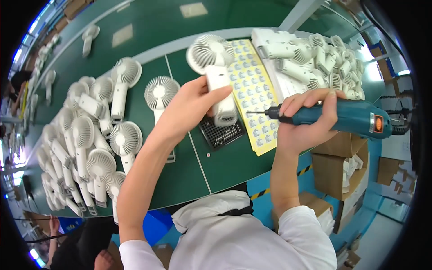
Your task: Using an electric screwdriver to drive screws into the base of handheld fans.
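My left hand [191,101] is closed around the handle of a white handheld fan [219,83], its round grille pointing away from me. In my right hand [310,119] lies a teal electric screwdriver [348,117]; its thin bit points left, a short way from the fan's handle. Beneath the held fan is a black perforated tray [220,132], partly covered by it. Another white fan [161,92] rests on the table, its handle mostly hidden behind my left forearm. A small round piece [208,155] lies near the tray.
Many white fans [83,132] are heaped on the left of the green table [189,175]. A yellow sticker sheet [254,85] lies right of centre. More fans [330,58] are piled at the far right. Cardboard boxes [333,173] stand below the right edge. Another person's foot [104,260] shows lower left.
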Available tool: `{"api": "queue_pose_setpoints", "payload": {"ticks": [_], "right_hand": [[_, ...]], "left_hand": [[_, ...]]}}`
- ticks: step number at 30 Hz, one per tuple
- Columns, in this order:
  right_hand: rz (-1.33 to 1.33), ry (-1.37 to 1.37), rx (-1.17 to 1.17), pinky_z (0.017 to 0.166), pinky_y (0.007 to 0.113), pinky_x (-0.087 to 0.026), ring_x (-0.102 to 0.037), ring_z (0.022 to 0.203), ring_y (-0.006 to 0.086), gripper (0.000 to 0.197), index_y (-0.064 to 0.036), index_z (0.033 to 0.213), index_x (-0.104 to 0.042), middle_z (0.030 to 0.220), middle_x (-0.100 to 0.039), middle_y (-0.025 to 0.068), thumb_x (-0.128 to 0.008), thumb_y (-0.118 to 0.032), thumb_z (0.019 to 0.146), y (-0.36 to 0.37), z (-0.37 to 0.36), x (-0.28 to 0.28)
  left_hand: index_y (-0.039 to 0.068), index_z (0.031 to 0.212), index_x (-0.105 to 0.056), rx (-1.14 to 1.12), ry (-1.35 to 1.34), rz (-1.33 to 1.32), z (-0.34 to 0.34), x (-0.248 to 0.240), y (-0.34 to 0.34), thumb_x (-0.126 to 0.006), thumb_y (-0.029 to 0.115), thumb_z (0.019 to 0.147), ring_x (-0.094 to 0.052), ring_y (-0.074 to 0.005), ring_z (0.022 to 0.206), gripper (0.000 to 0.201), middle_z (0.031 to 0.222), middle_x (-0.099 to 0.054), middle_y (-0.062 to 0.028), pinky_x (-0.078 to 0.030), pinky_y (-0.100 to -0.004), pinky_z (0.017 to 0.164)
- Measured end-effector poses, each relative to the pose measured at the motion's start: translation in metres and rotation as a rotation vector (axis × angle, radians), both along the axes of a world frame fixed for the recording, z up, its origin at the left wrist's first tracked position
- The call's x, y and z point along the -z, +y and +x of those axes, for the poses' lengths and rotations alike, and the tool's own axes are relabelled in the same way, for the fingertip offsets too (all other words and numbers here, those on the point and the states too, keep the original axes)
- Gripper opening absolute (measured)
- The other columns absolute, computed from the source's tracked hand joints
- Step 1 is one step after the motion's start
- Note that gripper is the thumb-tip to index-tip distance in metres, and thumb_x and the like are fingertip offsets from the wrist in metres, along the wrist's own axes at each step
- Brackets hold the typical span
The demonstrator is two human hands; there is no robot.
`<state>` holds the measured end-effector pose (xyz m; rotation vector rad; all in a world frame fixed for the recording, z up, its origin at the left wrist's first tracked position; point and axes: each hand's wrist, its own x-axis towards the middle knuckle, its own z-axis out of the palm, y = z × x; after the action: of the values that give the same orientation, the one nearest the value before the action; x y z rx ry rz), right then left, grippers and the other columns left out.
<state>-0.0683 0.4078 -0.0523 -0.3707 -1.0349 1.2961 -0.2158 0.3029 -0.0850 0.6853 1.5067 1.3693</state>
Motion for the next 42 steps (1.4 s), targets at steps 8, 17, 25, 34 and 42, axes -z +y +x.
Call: {"api": "queue_pose_setpoints", "payload": {"ticks": [8, 17, 25, 34, 42], "right_hand": [[-0.049, -0.119, -0.046, 0.039, 0.031, -0.043, -0.049, 0.039, 0.0171, 0.032, 0.0007, 0.116, -0.036, 0.065, -0.048, 0.0065, -0.05, -0.014, 0.092, -0.003, 0.029, -0.013], [0.469, -1.055, -0.269, 0.051, 0.031, -0.046, -0.059, 0.054, 0.0191, 0.041, -0.001, 0.113, -0.051, 0.072, -0.059, 0.0108, -0.06, -0.03, 0.086, 0.052, -0.071, 0.009], [0.879, -1.591, -0.531, 0.084, 0.045, -0.05, -0.063, 0.097, 0.0369, 0.049, -0.0036, 0.115, -0.059, 0.099, -0.065, 0.0214, -0.07, -0.03, 0.075, 0.03, -0.199, 0.073], [0.91, -1.258, -0.333, 0.092, 0.042, -0.046, -0.057, 0.104, 0.0355, 0.05, -0.0017, 0.116, -0.058, 0.114, -0.055, 0.0204, -0.066, -0.039, 0.084, 0.043, -0.113, 0.045], [0.318, -1.116, 0.294, 0.065, 0.023, -0.045, -0.055, 0.07, 0.0079, 0.016, 0.0016, 0.1, -0.06, 0.079, -0.063, 0.0038, -0.059, -0.013, 0.094, 0.045, 0.117, 0.046]], "left_hand": [[-0.014, 0.103, -0.06, 0.016, 0.368, -0.158, 0.0, 0.018, 0.067, -0.062, 0.037, 0.09, -0.062, -0.0149, 0.071, 0.053, 0.083, -0.067, -0.0154, -0.048, -0.0275, 0.065], [-0.002, 0.105, -0.063, -0.365, 0.779, 0.047, 0.035, 0.009, -0.075, -0.057, 0.015, 0.094, -0.058, -0.0102, 0.07, 0.021, 0.079, -0.068, -0.0054, -0.046, -0.0244, 0.067], [-0.002, 0.099, -0.065, -0.49, 0.859, 0.052, 0.075, 0.042, -0.178, -0.058, 0.007, 0.093, -0.062, -0.012, 0.07, 0.013, 0.078, -0.068, -0.0086, -0.048, -0.0247, 0.065], [0.0, 0.092, -0.061, -0.488, 0.925, 0.05, 0.076, 0.061, -0.198, -0.06, 0.005, 0.091, -0.053, -0.0148, 0.059, 0.005, 0.071, -0.059, -0.0068, -0.043, -0.0265, 0.057], [0.0, 0.09, -0.057, -0.268, 0.953, 0.153, 0.084, 0.072, -0.191, -0.063, -0.001, 0.084, -0.054, -0.0256, 0.071, 0.009, 0.082, -0.056, -0.0116, -0.044, -0.0344, 0.063]]}}
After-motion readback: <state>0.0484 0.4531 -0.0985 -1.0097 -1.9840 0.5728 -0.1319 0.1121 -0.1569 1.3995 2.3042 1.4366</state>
